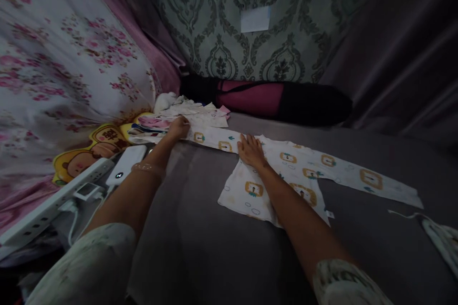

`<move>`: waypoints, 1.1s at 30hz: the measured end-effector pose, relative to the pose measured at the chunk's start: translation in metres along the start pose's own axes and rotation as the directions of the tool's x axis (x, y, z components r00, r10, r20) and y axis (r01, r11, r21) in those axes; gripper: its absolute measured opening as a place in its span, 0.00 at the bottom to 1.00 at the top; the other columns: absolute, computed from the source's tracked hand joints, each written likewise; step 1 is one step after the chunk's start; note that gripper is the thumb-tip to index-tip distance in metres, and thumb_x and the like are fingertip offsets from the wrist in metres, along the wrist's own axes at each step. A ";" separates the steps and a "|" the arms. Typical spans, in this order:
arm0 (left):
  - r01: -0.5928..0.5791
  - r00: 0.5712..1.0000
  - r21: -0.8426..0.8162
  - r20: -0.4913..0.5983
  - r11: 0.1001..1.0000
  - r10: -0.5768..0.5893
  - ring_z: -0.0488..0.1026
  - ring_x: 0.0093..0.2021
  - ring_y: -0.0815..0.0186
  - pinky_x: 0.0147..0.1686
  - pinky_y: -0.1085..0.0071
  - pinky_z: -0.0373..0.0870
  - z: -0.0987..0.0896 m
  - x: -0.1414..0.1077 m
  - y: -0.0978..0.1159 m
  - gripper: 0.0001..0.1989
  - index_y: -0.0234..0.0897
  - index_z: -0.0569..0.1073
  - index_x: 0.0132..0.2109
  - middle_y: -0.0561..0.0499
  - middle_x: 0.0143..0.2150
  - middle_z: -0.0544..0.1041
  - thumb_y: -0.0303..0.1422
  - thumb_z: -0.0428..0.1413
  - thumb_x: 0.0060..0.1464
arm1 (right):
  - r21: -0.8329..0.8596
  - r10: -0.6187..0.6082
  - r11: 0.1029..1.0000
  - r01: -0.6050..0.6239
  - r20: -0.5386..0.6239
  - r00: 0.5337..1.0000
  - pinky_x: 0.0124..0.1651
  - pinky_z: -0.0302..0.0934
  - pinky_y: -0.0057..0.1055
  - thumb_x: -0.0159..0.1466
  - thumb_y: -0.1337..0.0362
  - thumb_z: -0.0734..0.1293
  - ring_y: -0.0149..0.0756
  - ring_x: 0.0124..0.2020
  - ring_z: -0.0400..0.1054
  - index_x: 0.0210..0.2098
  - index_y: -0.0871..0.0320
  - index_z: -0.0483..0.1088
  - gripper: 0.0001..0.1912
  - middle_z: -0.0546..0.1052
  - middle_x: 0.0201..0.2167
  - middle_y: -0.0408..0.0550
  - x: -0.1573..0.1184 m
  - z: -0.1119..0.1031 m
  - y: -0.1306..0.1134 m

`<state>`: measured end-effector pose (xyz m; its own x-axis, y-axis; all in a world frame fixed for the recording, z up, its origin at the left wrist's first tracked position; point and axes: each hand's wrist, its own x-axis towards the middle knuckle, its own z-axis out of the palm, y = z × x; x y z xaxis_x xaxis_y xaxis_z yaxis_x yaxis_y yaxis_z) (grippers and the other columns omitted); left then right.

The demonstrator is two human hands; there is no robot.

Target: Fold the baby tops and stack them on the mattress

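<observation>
Shirt, white w/ orange & green animal print, laid flat on grey surface, ahead & to R of ctr. Hem twd me; small tag at hem's R corner. One sleeve runs out to my L, the other to R, both approx. straight.

L hand: fingers narrow, holding cuff end of L-side sleeve, just beside clothes pile. R hand: palm down on shirt at base of same sleeve, fingers slightly apart, not gripping, resting on fabric.

Surroundings: long black & pink bag lies behind pile & shirt, along patterned wall. To L: yellow cushion w/ bear face; white device w/ small lit display, near L forearm; white power strip w/ adapter plugged in. Far R edge: bundled cloth w/ string, partly out of view.
</observation>
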<state>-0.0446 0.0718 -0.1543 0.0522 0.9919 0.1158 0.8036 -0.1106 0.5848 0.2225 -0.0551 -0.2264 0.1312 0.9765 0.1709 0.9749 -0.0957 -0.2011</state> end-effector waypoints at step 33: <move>-0.429 0.896 0.383 0.294 0.818 0.333 0.50 0.71 0.53 0.67 0.53 0.48 0.110 -0.056 0.035 0.28 0.31 0.56 0.69 0.38 0.71 0.55 0.38 0.37 0.68 | -0.033 0.018 0.999 -0.017 0.023 1.000 0.68 0.35 0.45 0.72 0.55 0.49 0.47 0.70 0.45 0.69 0.59 0.54 0.29 0.54 0.70 0.56 0.002 0.005 -0.002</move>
<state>0.0458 0.0197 -0.2291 0.4884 0.8704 0.0621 0.8620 -0.4923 0.1211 0.2198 -0.0516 -0.2304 0.1443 0.9788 0.1456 0.9779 -0.1185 -0.1724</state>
